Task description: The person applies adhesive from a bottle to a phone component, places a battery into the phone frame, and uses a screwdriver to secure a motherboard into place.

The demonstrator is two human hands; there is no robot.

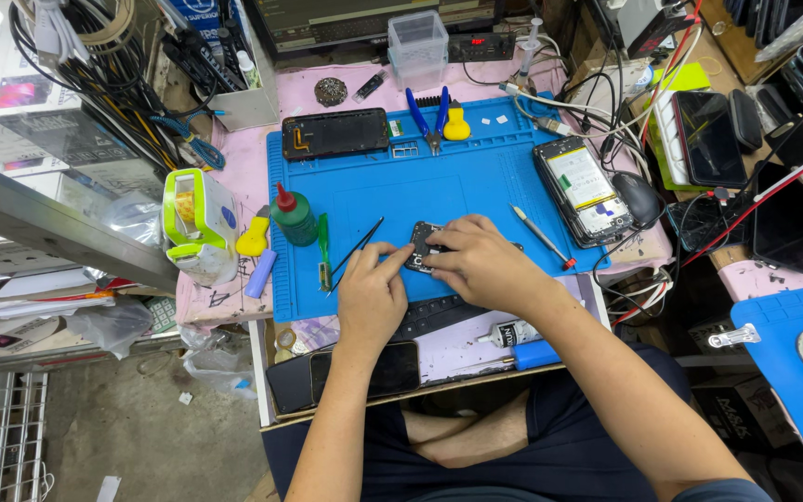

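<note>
Small dark phone part [425, 247] lies near the middle of the blue mat [476, 177], toward its near edge, pinned between both hands. Right hand [483, 263] covers it from the right, fingers closed on it; left hand [371, 290] pinches its left edge. Tweezers [355, 253] lie just left, a screwdriver [543, 237] right, an opened phone [580, 191] beyond.

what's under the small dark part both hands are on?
The blue work mat lies under the small dark part. The left hand pinches its left edge; the right hand covers its right side, so anything beneath there is hidden.
</note>
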